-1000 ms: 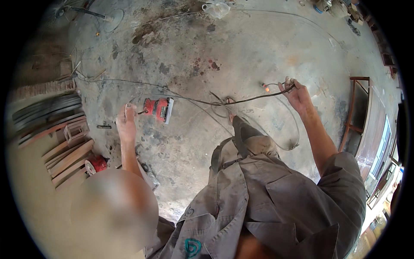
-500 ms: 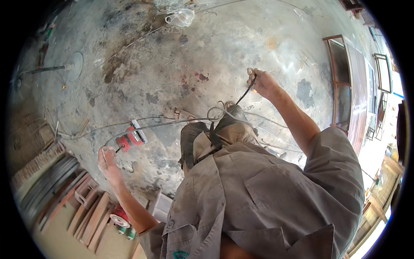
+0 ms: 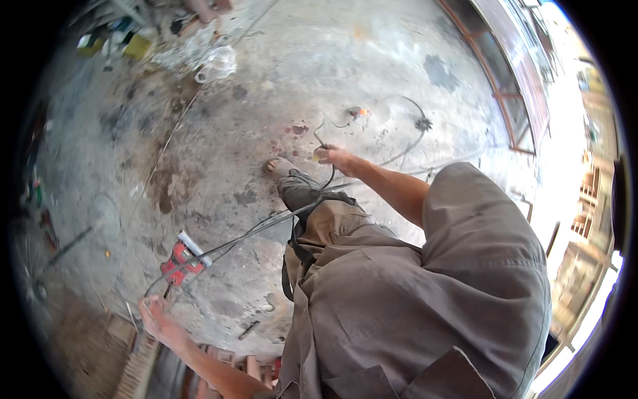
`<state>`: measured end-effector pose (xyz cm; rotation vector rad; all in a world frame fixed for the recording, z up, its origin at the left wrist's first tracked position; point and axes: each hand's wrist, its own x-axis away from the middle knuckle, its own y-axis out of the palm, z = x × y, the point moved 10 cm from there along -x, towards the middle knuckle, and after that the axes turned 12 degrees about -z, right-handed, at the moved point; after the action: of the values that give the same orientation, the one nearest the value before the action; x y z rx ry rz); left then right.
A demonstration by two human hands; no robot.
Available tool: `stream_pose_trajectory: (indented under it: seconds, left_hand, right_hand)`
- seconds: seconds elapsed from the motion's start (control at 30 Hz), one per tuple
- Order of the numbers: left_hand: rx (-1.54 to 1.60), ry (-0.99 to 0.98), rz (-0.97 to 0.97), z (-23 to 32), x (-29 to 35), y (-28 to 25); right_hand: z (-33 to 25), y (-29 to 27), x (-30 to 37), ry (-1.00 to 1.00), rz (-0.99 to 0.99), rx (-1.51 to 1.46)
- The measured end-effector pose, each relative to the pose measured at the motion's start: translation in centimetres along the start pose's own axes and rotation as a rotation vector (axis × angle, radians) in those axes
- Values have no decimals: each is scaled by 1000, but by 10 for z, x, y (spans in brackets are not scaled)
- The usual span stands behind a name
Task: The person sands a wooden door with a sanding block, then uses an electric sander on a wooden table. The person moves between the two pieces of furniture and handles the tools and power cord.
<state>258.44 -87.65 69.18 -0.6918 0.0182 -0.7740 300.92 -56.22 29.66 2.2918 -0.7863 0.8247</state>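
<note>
My left hand (image 3: 157, 316), low on the left, has its fingers closed around a grey power cord. Just beyond it is a red power tool (image 3: 181, 261) with a flat pale base plate, its black cord end towards my hand. Whether it hangs or rests on the floor I cannot tell. Grey cord strands (image 3: 266, 223) run from the left hand across to my legs. My right hand (image 3: 333, 158), in front of my knee, is closed on a dark cord (image 3: 331, 178). Beyond it, a thin curved length leads towards a small orange-and-grey piece (image 3: 358, 112), too blurred to name.
A dark knotted bunch of cord (image 3: 423, 124) lies on the stained floor at right. Clear plastic bags (image 3: 216, 64) lie far left. A brown-framed cabinet (image 3: 508, 93) stands at upper right. A pedestal fan (image 3: 66, 246) is at left, with wood pieces (image 3: 136, 366) at lower left.
My view has turned. My right hand has come in from farther right towards my knee, still on the cord. My left hand and the red tool now appear lower in view.
</note>
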Motion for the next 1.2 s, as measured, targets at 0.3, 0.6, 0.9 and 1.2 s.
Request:
stream_pose_trajectory:
  seconds: [0.3, 0.6, 0.9, 1.2]
  left_hand:
    - [194, -68, -85, -27, -150, -8]
    - [306, -83, -160, -22, -250, -44]
    - [286, -32, -280, -30, -335, -66]
    - [350, -32, -590, -101, -401, -35]
  right_hand:
    - [72, 48, -6, 278, -122, 749]
    - [-37, 28, 4, 168, 217, 841]
    - [-96, 42, -19, 30, 381, 813]
    - [-87, 98, -6, 170, 539, 908]
